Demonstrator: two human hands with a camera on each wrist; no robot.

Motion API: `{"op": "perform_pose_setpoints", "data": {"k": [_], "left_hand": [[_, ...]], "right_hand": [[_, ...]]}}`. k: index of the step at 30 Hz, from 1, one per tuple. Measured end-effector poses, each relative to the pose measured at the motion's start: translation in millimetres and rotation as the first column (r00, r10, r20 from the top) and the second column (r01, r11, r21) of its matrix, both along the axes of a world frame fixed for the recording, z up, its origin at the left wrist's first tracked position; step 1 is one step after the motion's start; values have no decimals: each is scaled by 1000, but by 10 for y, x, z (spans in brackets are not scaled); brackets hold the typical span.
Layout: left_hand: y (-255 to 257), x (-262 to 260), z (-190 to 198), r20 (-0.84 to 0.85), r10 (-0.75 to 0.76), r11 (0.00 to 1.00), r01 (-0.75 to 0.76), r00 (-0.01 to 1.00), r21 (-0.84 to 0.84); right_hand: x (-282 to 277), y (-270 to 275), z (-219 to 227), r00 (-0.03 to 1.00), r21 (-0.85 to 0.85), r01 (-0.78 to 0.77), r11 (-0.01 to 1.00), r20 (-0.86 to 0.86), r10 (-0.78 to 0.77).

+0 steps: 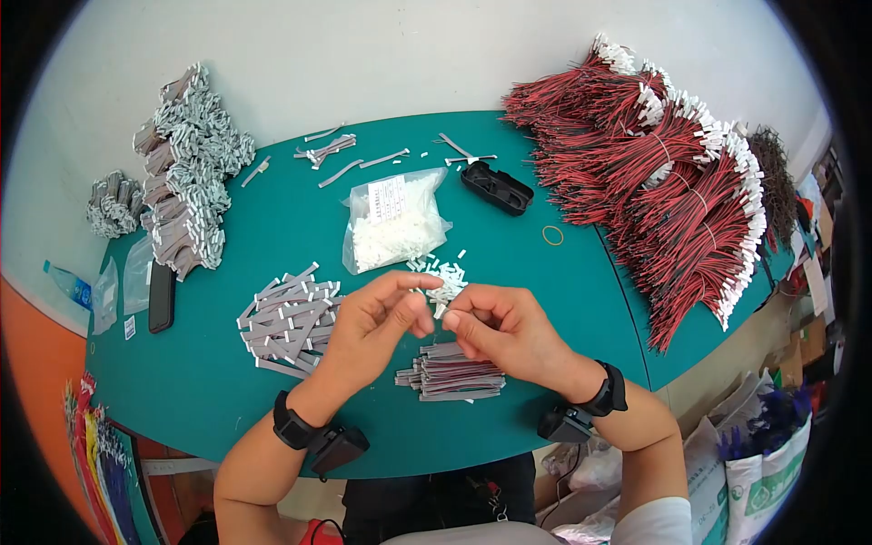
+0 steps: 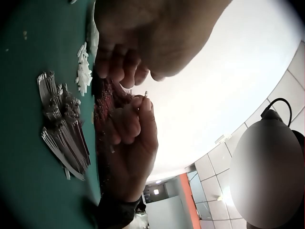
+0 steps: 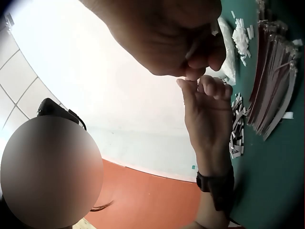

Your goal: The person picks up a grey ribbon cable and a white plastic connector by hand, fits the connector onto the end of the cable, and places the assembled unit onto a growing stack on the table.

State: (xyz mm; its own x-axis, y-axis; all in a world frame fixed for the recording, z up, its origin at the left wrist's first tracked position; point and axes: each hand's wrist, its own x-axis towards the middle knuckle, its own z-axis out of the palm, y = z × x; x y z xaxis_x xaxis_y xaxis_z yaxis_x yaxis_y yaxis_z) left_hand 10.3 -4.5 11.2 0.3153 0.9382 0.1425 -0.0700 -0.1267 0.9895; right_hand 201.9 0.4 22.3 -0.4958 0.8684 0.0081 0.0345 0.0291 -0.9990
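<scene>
My right hand [image 1: 509, 331] pinches a small white connector housing [image 1: 441, 311] between thumb and fingertips, above the table. In the left wrist view a small pale tip [image 2: 146, 94] stands out from that pinch. My left hand [image 1: 377, 318] is close beside it, its fingers loosely bent and thumb apart from the index finger, with nothing visible in it. Behind the fingertips lies a loose pile of white connector housings [image 1: 445, 272]. A stack of grey flat cables [image 1: 454, 374] lies below the hands, and a looser heap of grey cables with white ends [image 1: 286, 322] lies left.
A clear bag of white housings [image 1: 397, 222] stands beyond the hands, near a black case [image 1: 497, 188]. Red-black wire bundles [image 1: 636, 173] are piled at the right, grey cable bundles [image 1: 186, 173] at the left beside a phone [image 1: 161, 297]. A rubber band [image 1: 552, 236] lies right.
</scene>
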Motion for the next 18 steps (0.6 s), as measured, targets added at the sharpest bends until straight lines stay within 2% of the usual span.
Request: {"op": "perform_pose_setpoints", "data": {"k": [4, 7, 10, 13, 18], "left_hand": [[0, -65, 5, -192, -113, 993, 118, 975, 14], [-14, -58, -10, -310, -96, 990, 123, 946, 68], [-16, -73, -9, -344, -111, 982, 156, 932, 107], [-30, -49, -17, -348, -114, 981, 160, 930, 106], [-57, -11, -59, -264, -133, 985, 157, 955, 75]], "right_hand": [[2, 12, -17, 999, 10, -30, 1000, 14, 30], [0, 7, -73, 997, 102, -60, 993, 58, 54], [9, -13, -9, 992, -62, -114, 992, 53, 117], [21, -8, -17, 988, -113, -153, 982, 17, 156], [14, -25, -22, 985, -69, -168, 983, 9, 169]]}}
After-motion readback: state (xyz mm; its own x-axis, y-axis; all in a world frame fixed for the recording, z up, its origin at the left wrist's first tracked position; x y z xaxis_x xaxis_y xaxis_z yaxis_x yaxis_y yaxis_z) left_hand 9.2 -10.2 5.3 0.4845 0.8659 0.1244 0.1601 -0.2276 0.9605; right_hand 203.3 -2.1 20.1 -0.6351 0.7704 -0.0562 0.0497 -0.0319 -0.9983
